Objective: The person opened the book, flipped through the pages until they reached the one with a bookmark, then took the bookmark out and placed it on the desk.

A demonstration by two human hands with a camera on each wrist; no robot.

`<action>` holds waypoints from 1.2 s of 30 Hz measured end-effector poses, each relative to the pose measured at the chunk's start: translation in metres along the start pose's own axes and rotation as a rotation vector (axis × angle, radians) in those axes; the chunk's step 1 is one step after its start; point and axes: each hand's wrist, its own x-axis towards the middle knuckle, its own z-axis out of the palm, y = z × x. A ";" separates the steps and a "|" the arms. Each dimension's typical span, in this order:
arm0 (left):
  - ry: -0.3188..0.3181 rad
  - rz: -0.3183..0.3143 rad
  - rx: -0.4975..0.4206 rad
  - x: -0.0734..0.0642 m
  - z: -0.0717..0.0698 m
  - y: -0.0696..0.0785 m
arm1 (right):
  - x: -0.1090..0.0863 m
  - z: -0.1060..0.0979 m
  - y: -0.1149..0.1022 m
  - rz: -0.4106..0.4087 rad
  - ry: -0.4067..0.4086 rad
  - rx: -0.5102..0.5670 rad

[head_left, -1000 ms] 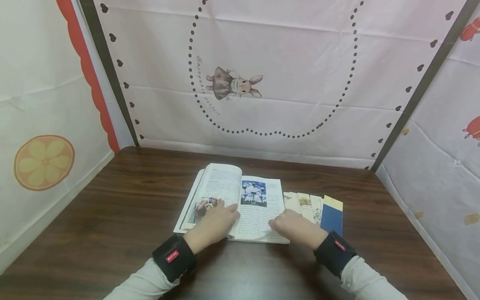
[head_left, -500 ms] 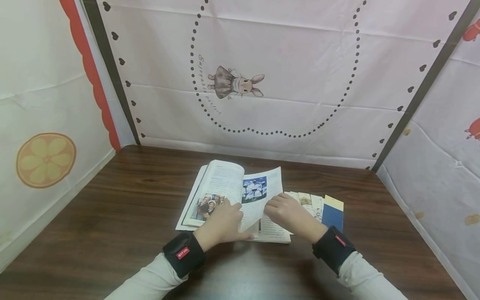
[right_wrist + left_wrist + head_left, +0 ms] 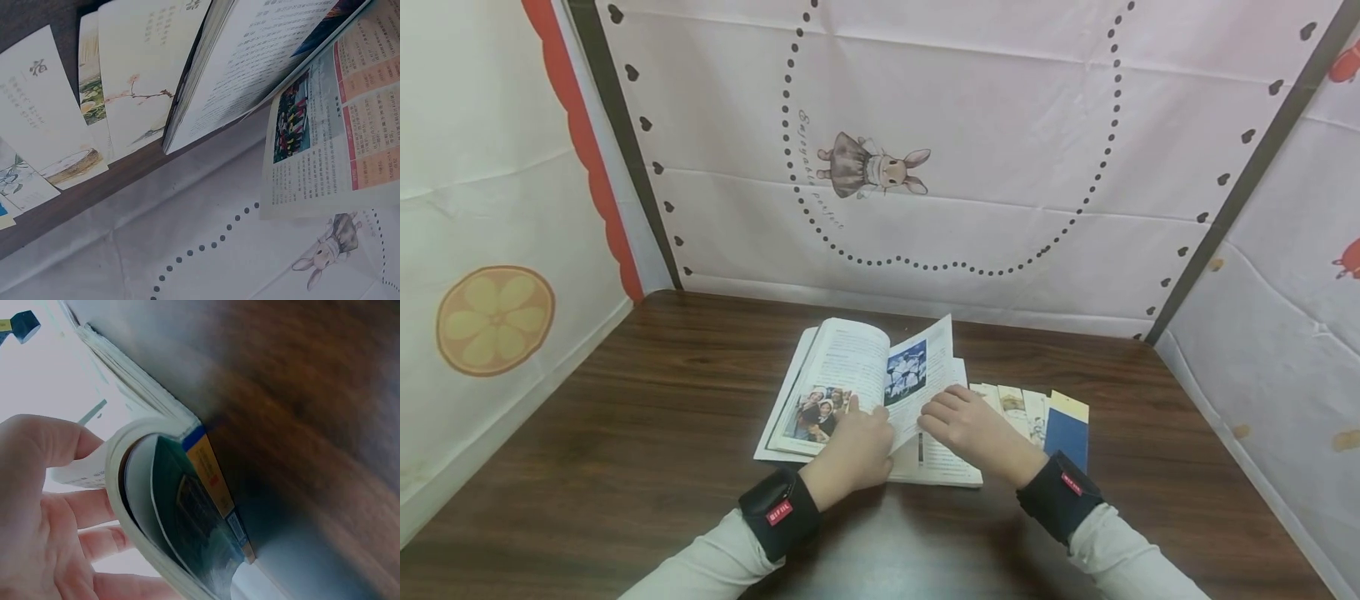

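Note:
An open book (image 3: 850, 346) lies on the table, a group photo on its left page. My left hand (image 3: 853, 450) rests on the left pages near the gutter, fingers spread over the paper. Seen from the left wrist, those pages bulge in a curve above the orange and blue spine (image 3: 212, 472). My right hand (image 3: 973, 429) pinches the outer edge of a page (image 3: 938, 354) that stands raised from the right side. Its underside, with red headings and a photo, shows in the right wrist view, where the right hand itself is out of sight.
To the right of the book, several illustrated cards (image 3: 1013, 404) lie fanned on the brown table (image 3: 662, 417), and a blue card with a yellow end (image 3: 1066, 433) is outermost. A printed cloth (image 3: 1000, 167) hangs behind the table's far edge.
My right hand has taken the right page's edge, lifted it and drawn it leftward; the page under it now shows. My left hand has shifted slightly right along the gutter.

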 end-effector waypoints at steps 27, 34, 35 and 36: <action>0.091 -0.355 -0.484 -0.010 -0.015 -0.021 | -0.030 0.009 0.001 0.574 -0.306 0.320; 0.219 -0.540 -0.873 -0.016 -0.016 -0.039 | -0.042 0.022 -0.005 0.597 -0.566 0.448; 0.250 -0.543 -0.886 -0.017 -0.016 -0.041 | -0.043 0.023 -0.005 0.608 -0.558 0.457; 0.269 -0.553 -0.903 -0.019 -0.016 -0.043 | -0.043 0.024 -0.006 0.613 -0.548 0.463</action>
